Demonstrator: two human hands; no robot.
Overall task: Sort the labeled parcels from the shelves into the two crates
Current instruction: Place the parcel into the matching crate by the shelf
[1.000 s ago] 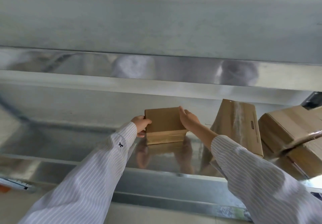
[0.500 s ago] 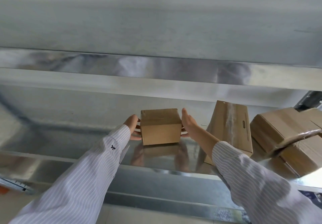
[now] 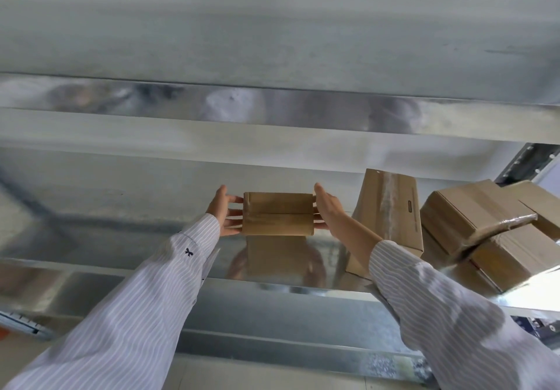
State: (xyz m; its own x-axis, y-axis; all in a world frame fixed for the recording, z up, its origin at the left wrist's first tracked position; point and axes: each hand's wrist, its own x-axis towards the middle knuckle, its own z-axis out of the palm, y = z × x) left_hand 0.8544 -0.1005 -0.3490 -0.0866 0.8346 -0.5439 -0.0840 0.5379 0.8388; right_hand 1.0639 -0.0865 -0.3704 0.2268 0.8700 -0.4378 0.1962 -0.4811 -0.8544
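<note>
A small brown cardboard parcel (image 3: pixel 277 214) with a taped seam across its face hangs just above the shiny metal shelf (image 3: pixel 136 238), and its reflection shows below it. My left hand (image 3: pixel 222 211) presses straight fingers against the parcel's left side. My right hand (image 3: pixel 328 209) lies flat against its right side. The parcel is carried between the two hands. No label shows on the face turned toward me, and no crate is in view.
A taller taped parcel (image 3: pixel 389 210) stands upright just right of my right forearm. Further right lies a leaning pile of cardboard boxes (image 3: pixel 472 216). The upper shelf's metal beam (image 3: pixel 272 107) hangs low overhead. The shelf's front lip (image 3: pixel 272 307) runs below my arms.
The parcel has come up off the shelf and tipped, so its taped face now points at me. Both hands moved from its top edges to flat holds on its sides.
</note>
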